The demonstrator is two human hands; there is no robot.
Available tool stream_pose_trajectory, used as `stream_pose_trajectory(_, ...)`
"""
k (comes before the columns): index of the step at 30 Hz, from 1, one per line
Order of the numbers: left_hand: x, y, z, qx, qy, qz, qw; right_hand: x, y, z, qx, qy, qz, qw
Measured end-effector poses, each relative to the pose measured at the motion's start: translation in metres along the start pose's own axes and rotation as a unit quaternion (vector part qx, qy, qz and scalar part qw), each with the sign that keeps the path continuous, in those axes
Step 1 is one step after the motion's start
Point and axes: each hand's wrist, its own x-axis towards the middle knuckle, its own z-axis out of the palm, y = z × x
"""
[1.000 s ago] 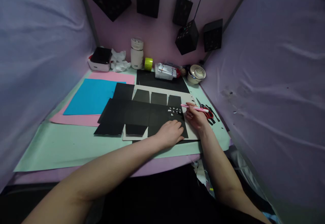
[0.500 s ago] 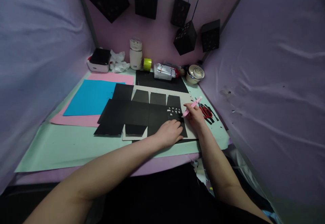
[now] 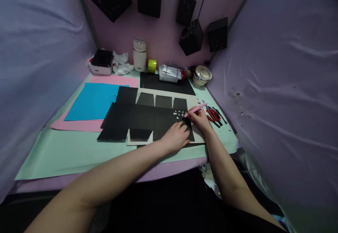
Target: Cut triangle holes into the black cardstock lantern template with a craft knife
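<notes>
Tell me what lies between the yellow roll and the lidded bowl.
Between the yellow roll and the lidded bowl lie a clear container with silvery packets and something small and red, as the head view shows.

I see matt black paper [image 3: 142, 116], smooth blue paper [image 3: 91, 100], glossy plastic on the pink pen [image 3: 194, 109] and wrinkled lilac cloth [image 3: 285, 78].
</notes>
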Motion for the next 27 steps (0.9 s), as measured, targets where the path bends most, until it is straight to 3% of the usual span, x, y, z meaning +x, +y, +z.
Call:
stream_pose_trajectory(7, 0.001, 0.000, 0.002, 0.002, 0.004, 0.001, 1.000, -0.009, -0.004, -0.005, -0.075, -0.003, -0.035, 0.997)
stream_pose_trajectory(27, 0.000, 0.001, 0.005, -0.002, 0.009, -0.003, 1.000, -0.007, 0.005, -0.008, -0.074, -0.014, -0.023, 0.997)
